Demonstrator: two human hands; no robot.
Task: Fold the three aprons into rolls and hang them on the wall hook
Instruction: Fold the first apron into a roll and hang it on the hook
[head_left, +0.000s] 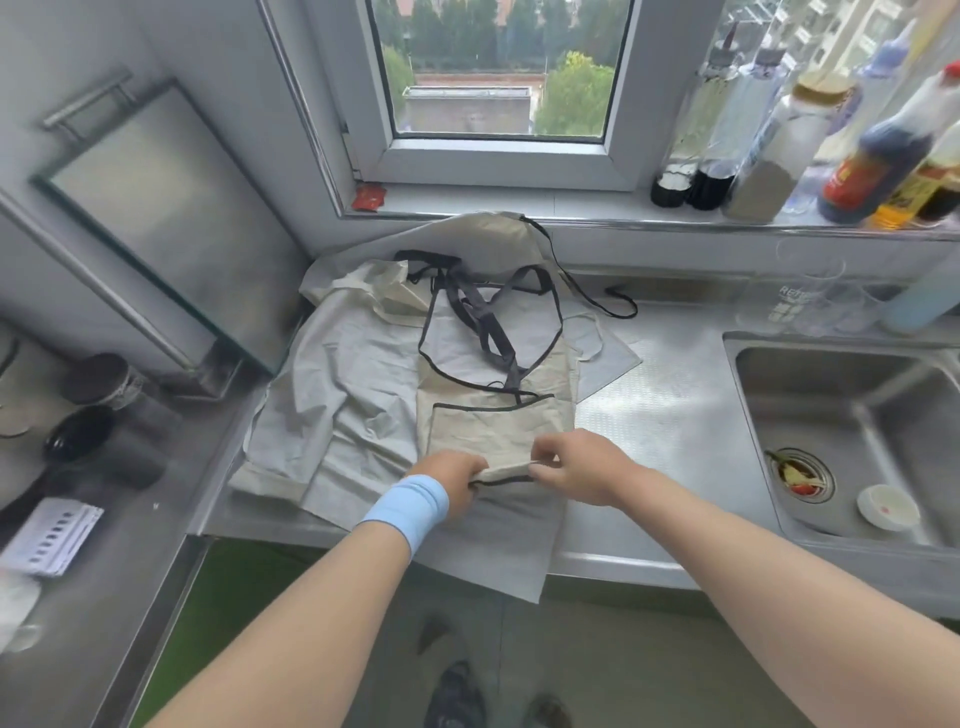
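I cannot read the bottles (872, 171): blurred, cut by the right edge. The top apron (498, 415) covers the lower aprons (337, 395); I cannot count them.

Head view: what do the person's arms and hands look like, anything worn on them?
No sleeves show; both arms are uncovered as far as the frame reaches. The left hand has a wide, light blue wristband at its wrist. The right hand wears nothing. No glove, watch or ring is visible on either.
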